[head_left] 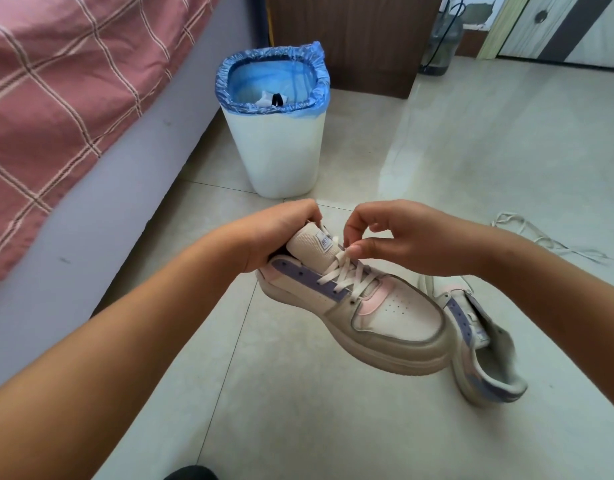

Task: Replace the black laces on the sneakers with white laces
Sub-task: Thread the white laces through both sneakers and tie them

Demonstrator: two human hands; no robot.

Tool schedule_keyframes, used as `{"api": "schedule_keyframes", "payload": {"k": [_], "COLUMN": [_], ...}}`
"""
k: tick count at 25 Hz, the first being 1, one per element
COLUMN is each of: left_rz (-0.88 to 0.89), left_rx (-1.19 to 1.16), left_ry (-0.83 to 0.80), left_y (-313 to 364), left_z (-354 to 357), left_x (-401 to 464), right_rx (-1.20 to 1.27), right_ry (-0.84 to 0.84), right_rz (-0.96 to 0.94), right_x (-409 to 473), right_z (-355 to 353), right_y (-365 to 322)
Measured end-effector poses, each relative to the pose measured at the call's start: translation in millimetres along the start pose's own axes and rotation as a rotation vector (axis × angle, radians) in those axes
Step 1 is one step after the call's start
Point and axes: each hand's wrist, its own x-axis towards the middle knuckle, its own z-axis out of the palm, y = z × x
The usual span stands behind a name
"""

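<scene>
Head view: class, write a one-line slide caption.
Left hand holds a sneaker up while the right hand pinches its white lace.

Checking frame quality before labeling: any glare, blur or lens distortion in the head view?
Head view: strong wide-angle bending, bed edge and floor tile lines curve; window glare streaks the tiles right of the bin; both forearms look stretched near the frame edge; held sneaker and white lace are sharp; loose lace on the floor is washed out and soft.
</scene>
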Motion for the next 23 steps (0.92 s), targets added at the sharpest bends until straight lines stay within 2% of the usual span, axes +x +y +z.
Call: {"api": "schedule_keyframes", "payload": {"k": [5,8,11,13,15,18,20,21,23], "left_rz": [0.008,0.044,0.074,0.116,0.154,0.088,-0.027,-0.077,-0.144], "left_rx": [0.099,0.069,-0.063,-0.191,-0.372,-0.718,-0.904,-0.962,-1.040], "left_ry": [-0.015,-0.087,-0.153,-0.132,-0.081,-0.013,0.040,0.062,0.094], "left_y": [-1,-2,-10,-22,-35,-48,-54,-60,-80], "left_z": [-5,-8,-7,-3,6,24,39,47,66], "left_x": [3,2,1,8,18,32,35,36,40], "right_rx": [-0.131,-0.129,-0.290,-0.363,-0.332,-0.298,-0.269,-0.174,0.193], "right_ry": [-0.084,0.095,0.344,0.444,0.475,0.372,0.229,0.184,0.148], "right_rz": [0.087,0.048,-0.043,0.004,0.019,0.021,0.170,0.265,0.425], "right_x": [-2,5,7,4,-3,-12,-12,-10,-5], "right_z": [-8,-4,-4,-6,-2,27,54,68,95], "right_y": [-10,-6,6,12,13,21,35,40,48]}}
